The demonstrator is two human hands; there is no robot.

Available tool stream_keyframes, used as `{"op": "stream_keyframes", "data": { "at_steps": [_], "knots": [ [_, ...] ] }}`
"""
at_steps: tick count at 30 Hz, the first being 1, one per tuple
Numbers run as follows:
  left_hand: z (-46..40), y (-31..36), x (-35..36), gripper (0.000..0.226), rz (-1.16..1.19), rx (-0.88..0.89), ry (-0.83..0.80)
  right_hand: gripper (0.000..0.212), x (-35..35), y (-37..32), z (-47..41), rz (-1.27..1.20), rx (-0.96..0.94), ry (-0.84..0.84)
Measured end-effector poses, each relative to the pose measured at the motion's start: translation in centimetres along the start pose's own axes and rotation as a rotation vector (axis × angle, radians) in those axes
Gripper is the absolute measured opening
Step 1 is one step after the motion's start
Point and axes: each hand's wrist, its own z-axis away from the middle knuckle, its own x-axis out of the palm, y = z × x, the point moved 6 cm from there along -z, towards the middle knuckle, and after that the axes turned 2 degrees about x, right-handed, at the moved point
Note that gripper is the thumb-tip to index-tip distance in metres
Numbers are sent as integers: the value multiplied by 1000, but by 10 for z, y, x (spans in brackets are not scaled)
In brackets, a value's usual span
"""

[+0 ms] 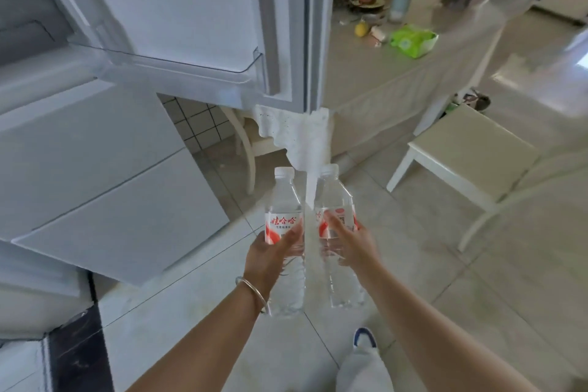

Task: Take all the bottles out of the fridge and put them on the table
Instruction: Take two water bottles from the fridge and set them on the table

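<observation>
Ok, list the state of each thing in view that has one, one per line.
Fridge door: open, door shelf bare.
Left bottle: capped, upright, held by the left hand.
Right bottle: capped, tilted slightly, held by the right hand.
Table: cluttered; neither bottle is on it yet.
Green packet: lying on the table.
Stool: standing by the table, nothing on its seat.

bottles (284, 226): 2 | hands (269, 256): 2 | chairs (471, 149): 1 | tables (413, 73): 1

Two clear capped bottles (284, 216) — upright, side-by-side
</observation>
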Motion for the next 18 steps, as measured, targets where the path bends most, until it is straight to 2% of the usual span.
{"op": "stream_keyframes", "data": {
  "at_steps": [3,7,9,14,16,18],
  "knots": [
    [-12,11,59,45,-2,17,-65,50,-47,-12,-31,28,5,27],
    [-40,35,139,41,52,7,-70,37,-114,-50,-75,54,-49,28],
    [-56,46,176,48,58,5,-62,30,-144,-69,-95,78,-67,14],
    [-98,81,253,60,89,22,-55,31,-204,-113,-150,99,-81,-8],
    [-118,95,272,55,103,31,-59,29,-217,-129,-172,91,-79,-27],
    [-142,107,286,40,113,38,-59,29,-225,-146,-194,79,-77,-37]
  ]
}}
